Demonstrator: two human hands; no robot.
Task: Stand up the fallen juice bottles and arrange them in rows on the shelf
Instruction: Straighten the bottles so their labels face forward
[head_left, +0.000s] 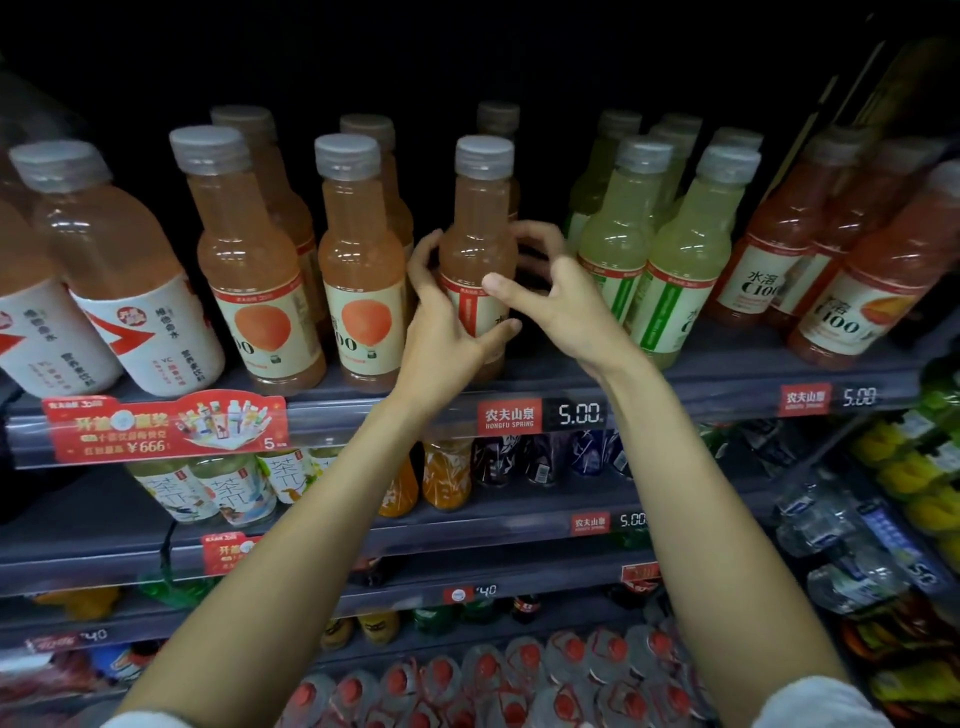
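Observation:
An upright peach-coloured juice bottle (480, 228) with a grey cap stands at the front edge of the top shelf (675, 384). My left hand (447, 327) grips its label from the left, thumb across the front. My right hand (550, 296) is just right of it, with curled fingers reaching round the bottle's far side and the thumb at the label. Two more peach bottles (358, 260) stand in front to the left, with others behind. Yellow-green bottles (685, 254) stand in rows to the right. No fallen bottle is visible.
White-labelled pink bottles (119, 270) lean at the far left. Red-orange bottles (872, 280) fill the far right. Price tags (540, 415) run along the shelf lip. Lower shelves hold tea, orange drinks and red-capped water bottles (519, 675).

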